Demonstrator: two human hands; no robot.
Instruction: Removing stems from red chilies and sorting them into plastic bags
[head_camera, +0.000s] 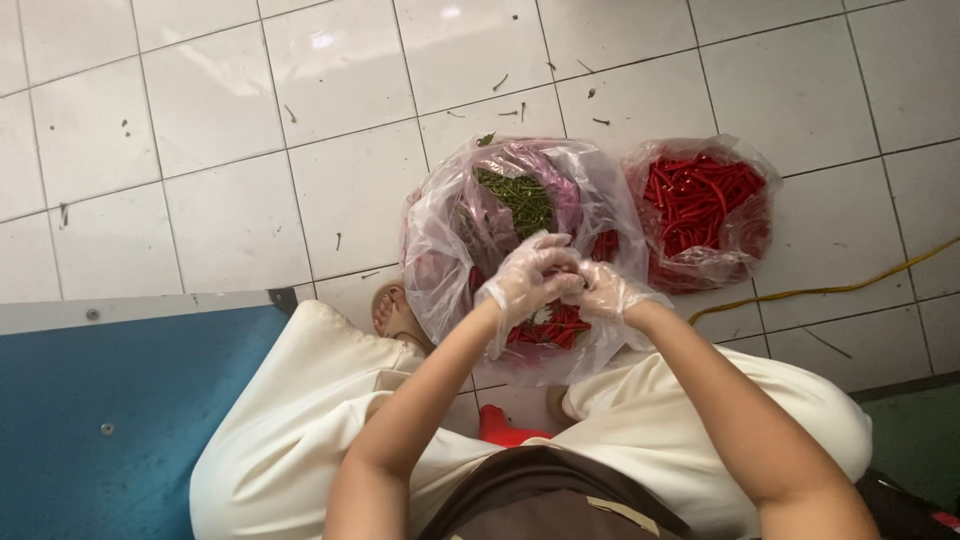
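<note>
a: two gloved hands, left (525, 280) and right (603, 290), touching over open bag (450, 250).
b: grip?
a: both pinched on something small; cannot tell what. chilies (548, 328) below, stems (520, 198) behind.

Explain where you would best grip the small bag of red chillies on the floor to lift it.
Probably by the loose plastic rim of the small bag, gathered from above: its mouth lies open upward, with red chillies heaped inside, so side grips might spill them.

Bright overhead light, glare on tiles (330, 45), slight blur.
</note>
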